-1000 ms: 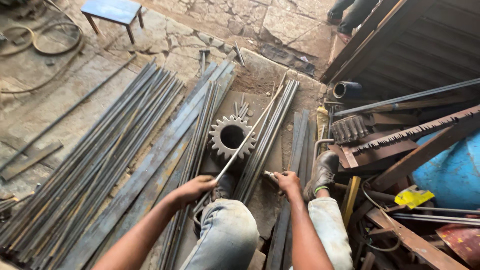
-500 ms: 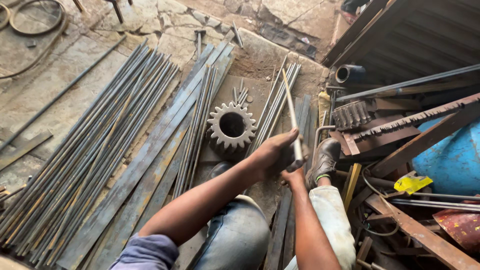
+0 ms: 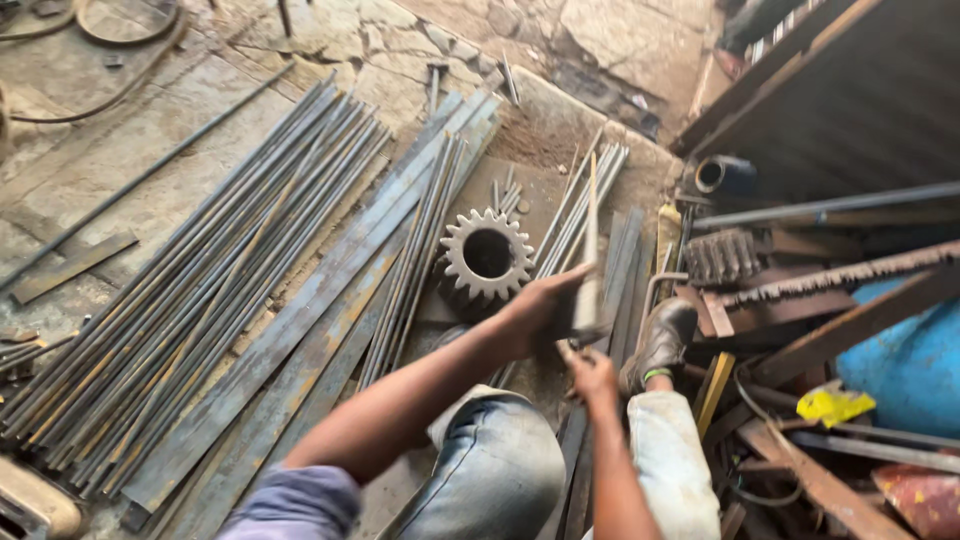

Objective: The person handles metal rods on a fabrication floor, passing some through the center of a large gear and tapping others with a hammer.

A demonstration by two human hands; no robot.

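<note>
My left hand (image 3: 538, 312) grips a thin flat metal strip (image 3: 590, 235) near its lower end, holding it nearly upright over my knees. My right hand (image 3: 593, 378) sits just below, closed on the bottom end of the same strip. Right behind the hands lies a large toothed gear (image 3: 487, 256) on the floor. A bundle of thin rods (image 3: 580, 205) lies beside the gear, under the strip's tip.
Long rods (image 3: 200, 290) and flat steel bars (image 3: 320, 310) cover the floor to the left. Scrap metal, a toothed rack (image 3: 840, 275), a pipe (image 3: 722, 175) and a blue drum (image 3: 910, 365) crowd the right. My shoe (image 3: 665, 335) rests by the bars.
The strip swung from slanting left across the gear to nearly upright. My left hand crossed over to the right and took hold of it just above my right hand.
</note>
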